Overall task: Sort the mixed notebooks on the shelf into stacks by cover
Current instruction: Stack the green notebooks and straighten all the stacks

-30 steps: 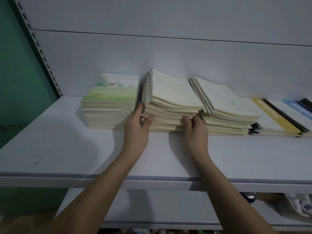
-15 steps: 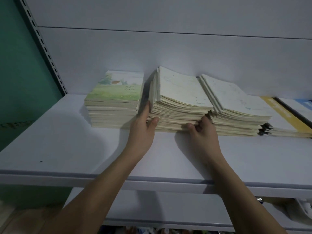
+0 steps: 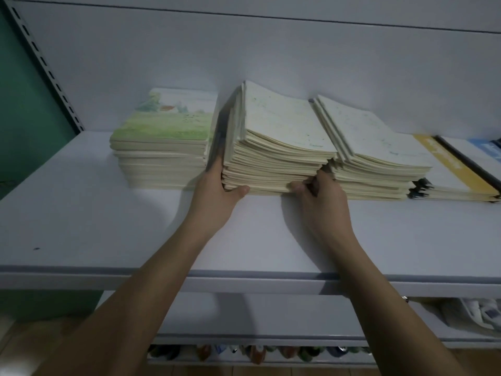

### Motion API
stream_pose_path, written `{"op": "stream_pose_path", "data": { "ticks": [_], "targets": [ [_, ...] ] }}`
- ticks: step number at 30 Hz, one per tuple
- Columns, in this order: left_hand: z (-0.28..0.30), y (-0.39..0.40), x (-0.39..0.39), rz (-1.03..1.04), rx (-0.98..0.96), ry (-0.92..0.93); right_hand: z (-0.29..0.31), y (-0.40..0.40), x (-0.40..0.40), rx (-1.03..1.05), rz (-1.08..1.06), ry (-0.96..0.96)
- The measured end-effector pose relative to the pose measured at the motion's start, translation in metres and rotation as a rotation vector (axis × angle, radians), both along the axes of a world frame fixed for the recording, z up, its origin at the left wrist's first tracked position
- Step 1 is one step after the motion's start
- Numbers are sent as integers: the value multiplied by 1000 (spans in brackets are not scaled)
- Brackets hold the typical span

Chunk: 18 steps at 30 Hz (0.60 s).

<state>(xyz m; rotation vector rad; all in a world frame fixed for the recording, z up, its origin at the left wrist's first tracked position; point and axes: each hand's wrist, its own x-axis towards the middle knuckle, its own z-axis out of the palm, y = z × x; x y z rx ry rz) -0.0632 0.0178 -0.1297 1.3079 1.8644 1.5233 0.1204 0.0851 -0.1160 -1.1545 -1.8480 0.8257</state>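
Partly hidden: fingers (image 3: 298, 187) behind stack (image 3: 276, 158).

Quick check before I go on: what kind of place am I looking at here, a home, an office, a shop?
Most likely a stationery shop or its stockroom. Many identical notebooks sit in stacks on a white metal shelf hung from a slotted upright, and small packaged goods line a lower shelf.

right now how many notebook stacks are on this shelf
4: green-cover stack far left, middle stack between both hands, pale stack right of it, yellow-stripe stack at frame edge; more may be cut off.
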Motion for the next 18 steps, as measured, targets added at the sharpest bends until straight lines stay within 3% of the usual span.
{"op": "stream_pose_path", "data": {
  "ticks": [12, 15, 18],
  "targets": [
    [4, 1, 4, 19, -16, 40, 0, 0, 0, 40, -27, -75],
    [3, 4, 3, 33, -15, 65, -7, 12, -2, -42, -39, 24],
    [5, 3, 6, 38, -20, 70, -9, 13, -4, 63, -67, -70]
  ]
}}
